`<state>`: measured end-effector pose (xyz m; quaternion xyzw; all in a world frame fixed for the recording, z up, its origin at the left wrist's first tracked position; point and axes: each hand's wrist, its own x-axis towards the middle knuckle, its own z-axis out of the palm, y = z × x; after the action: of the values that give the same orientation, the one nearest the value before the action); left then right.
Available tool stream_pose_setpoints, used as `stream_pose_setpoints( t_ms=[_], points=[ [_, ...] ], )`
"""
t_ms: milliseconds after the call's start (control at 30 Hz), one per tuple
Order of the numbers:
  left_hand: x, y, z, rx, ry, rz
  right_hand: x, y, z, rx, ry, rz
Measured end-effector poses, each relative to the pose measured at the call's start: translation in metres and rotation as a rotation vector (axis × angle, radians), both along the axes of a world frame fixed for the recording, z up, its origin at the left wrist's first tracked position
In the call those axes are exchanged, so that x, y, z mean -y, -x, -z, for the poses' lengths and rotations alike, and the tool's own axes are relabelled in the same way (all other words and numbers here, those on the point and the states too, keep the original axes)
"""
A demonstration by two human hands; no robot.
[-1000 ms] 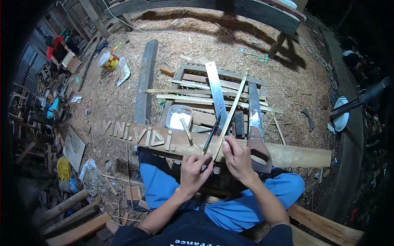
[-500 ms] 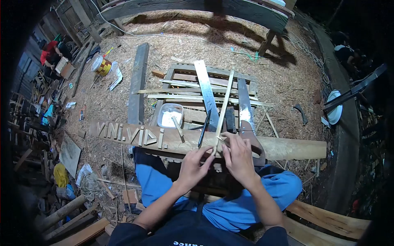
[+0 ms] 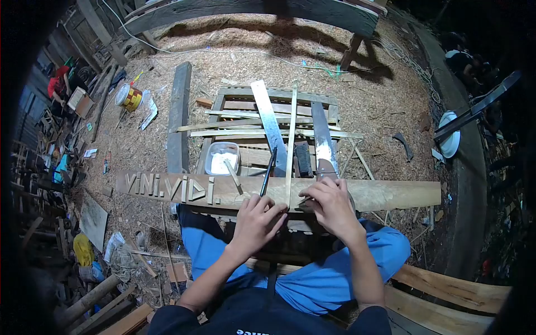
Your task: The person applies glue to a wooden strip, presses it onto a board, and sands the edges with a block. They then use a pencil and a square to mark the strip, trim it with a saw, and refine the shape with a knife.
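My left hand (image 3: 255, 223) is closed at the near end of a thin wooden strip (image 3: 291, 139), which lies across the long board (image 3: 391, 195). Beside that strip, my right hand (image 3: 334, 209) is closed in a pinch over the board; what its fingers hold is too small to name. Small wooden letters (image 3: 146, 185) stand in a row on the board's left part. A black pen (image 3: 269, 171) and a metal ruler (image 3: 268, 125) lie to the left of the strip. To its right are a brush (image 3: 303, 161) and a handsaw (image 3: 322, 134), its handle partly behind my right hand.
A slatted frame (image 3: 215, 111) with more strips and a white tub (image 3: 222, 158) lies beyond the board. Farther off are a dark beam (image 3: 178, 117), a bucket (image 3: 129, 97) and a bench (image 3: 245, 21). A person in red (image 3: 58, 86) is at far left, another person (image 3: 462, 62) at right.
The strip has turned to point more directly away from me. My right hand has moved from the strip's end to its right side. The whole view has shifted slightly.
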<state>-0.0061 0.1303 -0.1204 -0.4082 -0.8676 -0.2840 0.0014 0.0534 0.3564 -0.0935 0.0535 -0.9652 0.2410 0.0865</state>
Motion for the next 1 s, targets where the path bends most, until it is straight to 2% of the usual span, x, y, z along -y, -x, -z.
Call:
stream_pose_setpoints(
  t_ms=[133, 467, 533, 733, 1000],
  points=[
    [0.000, -0.001, 0.009, -0.032, -0.051, -0.023, -0.008, 0.004, -0.006, 0.124, 0.059, -0.082],
    [-0.004, 0.008, 0.038, -0.123, -0.009, 0.117, -0.005, 0.012, 0.009, -0.022, 0.034, -0.177],
    [-0.004, 0.008, 0.039, -0.113, -0.018, 0.122, -0.003, 0.012, 0.012, -0.033, -0.053, -0.167],
    [-0.005, 0.005, 0.037, -0.097, -0.032, 0.065, -0.006, 0.011, 0.018, 0.033, 0.067, -0.182],
    [-0.005, 0.008, 0.042, -0.067, -0.074, 0.046, -0.007, 0.008, 0.013, 0.081, 0.071, -0.191]
  ],
)
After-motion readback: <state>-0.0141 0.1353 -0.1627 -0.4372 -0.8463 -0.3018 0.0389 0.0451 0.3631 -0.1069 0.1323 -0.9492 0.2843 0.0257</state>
